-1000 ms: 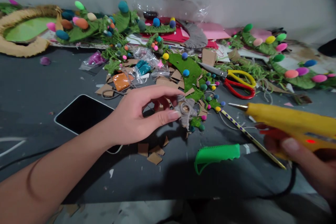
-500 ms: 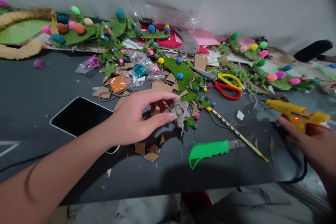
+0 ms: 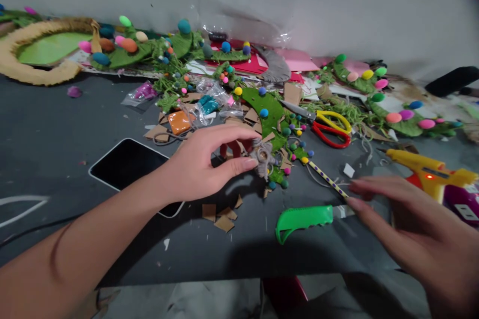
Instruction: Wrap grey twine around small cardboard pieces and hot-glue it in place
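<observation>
Between the thumb and fingers of my left hand (image 3: 209, 164) is a small star wrapped in grey yarn (image 3: 263, 156). My right hand (image 3: 404, 224) is spread, thumb and fingers apart, with nothing seen between them; its fingertips are beside the lower end of a yellow dotted stick (image 3: 325, 177). A yellow glue gun (image 3: 430, 169) with a red light stands beyond my right hand. The green cutter (image 3: 305, 220) lies between my hands, its blade pointing right. Behind the star is a green felt crescent (image 3: 264, 109) with coloured balls.
A phone (image 3: 125, 164) lies partly under my left forearm. Scissors (image 3: 331, 127) with red and yellow handles rest behind the stick. Cardboard scraps (image 3: 224, 222) are scattered near the front. Felt wreath pieces (image 3: 41, 77) line the wall.
My right hand has let go of the glue gun and moved left to the dotted stick. My left hand still holds the star. The view has shifted slightly, moving the scene rightward.
</observation>
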